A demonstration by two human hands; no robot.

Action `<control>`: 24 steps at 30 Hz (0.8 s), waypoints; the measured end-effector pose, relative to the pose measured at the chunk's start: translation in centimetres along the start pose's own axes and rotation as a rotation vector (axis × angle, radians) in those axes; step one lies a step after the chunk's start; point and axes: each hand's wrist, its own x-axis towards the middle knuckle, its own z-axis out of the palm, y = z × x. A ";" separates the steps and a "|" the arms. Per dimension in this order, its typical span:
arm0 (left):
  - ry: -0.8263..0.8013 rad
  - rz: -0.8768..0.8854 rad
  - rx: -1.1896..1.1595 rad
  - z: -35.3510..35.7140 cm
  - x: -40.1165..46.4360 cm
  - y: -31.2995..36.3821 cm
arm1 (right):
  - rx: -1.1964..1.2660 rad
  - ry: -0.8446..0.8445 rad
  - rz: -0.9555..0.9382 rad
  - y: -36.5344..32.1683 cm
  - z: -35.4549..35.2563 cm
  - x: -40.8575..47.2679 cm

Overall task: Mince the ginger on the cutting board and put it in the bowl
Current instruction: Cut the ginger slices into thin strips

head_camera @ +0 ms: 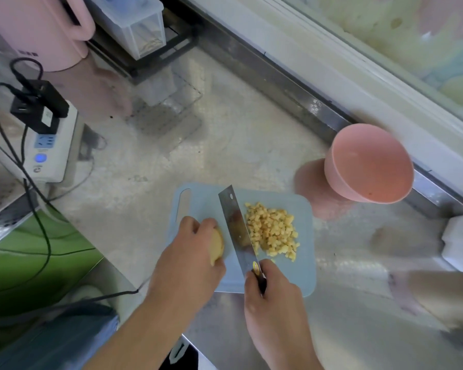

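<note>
Right hand (271, 287) grips steel cleaver (237, 225); left hand (193, 252) holds smooth ginger chunk (216, 248); diced cubes (273, 232) on pale-blue board (302, 263).

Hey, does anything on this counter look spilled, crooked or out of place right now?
Nothing stands out. The diced ginger sits in one pile on the board, the bowl is upright and empty, and the knife stands between the pile and the uncut piece.

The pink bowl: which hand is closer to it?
Right. The right hand grips the knife below and left of the pink bowl; the left hand holds ginger farther left.
</note>
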 end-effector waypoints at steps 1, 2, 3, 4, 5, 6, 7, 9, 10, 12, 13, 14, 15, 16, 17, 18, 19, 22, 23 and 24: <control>0.004 0.008 0.008 0.4 0.0 0.5 | -0.004 0.008 -0.004 0.1 0.0 0.1; 0.011 0.012 0.014 0.7 0.0 0.9 | -0.011 0.018 -0.010 0.3 0.1 0.2; 0.018 0.013 0.011 1.1 -0.1 1.1 | -0.019 0.025 -0.018 0.5 0.2 0.3; 0.026 0.015 -0.009 1.4 -0.2 1.1 | -0.027 0.029 -0.028 0.6 0.3 0.3; 0.033 0.017 -0.046 1.7 -0.4 0.9 | -0.033 0.027 -0.038 0.6 0.4 0.3; 0.040 0.013 -0.100 2.0 -0.7 0.6 | -0.041 0.022 -0.050 0.6 0.5 0.3; 0.048 0.003 -0.162 2.1 -0.9 0.2 | -0.051 0.016 -0.061 0.6 0.6 0.3; 0.072 -0.016 -0.252 2.2 -1.4 -0.5 | -0.070 0.012 -0.077 0.5 0.8 0.2; 0.084 -0.022 -0.267 2.2 -1.6 -0.7 | -0.083 0.009 -0.077 0.5 0.8 0.1; 0.087 -0.016 -0.256 2.2 -1.7 -0.8 | -0.113 -0.001 -0.072 0.2 0.8 0.0; 0.078 -0.009 -0.249 2.3 -1.7 -0.7 | -0.130 -0.010 -0.071 -0.1 0.8 0.0; 0.070 -0.002 -0.245 2.4 -1.6 -0.6 | -0.145 -0.019 -0.075 -0.3 0.7 0.0; 0.063 0.001 -0.240 2.5 -1.6 -0.5 | -0.154 -0.032 -0.079 -0.5 0.7 0.0; 0.058 0.001 -0.235 2.5 -1.5 -0.4 | -0.165 -0.048 -0.083 -0.6 0.7 0.0; 0.054 0.001 -0.227 2.6 -1.5 -0.4 | -0.181 -0.063 -0.086 -0.7 0.7 0.1; 0.049 0.003 -0.217 2.6 -1.5 -0.4 | -0.194 -0.080 -0.096 -0.6 0.8 0.2; 0.044 0.007 -0.203 2.7 -1.4 -0.4 | -0.219 -0.099 -0.103 -0.5 0.8 0.3; 0.043 0.022 -0.153 2.9 -1.3 -0.5 | -0.364 -0.136 -0.176 -0.5 0.8 0.2; 0.043 0.026 -0.141 3.0 -1.2 -0.5 | -0.356 -0.134 -0.176 -0.6 0.8 0.1; 0.044 0.025 -0.139 3.0 -1.1 -0.5 | -0.305 -0.139 -0.157 -0.6 0.7 0.0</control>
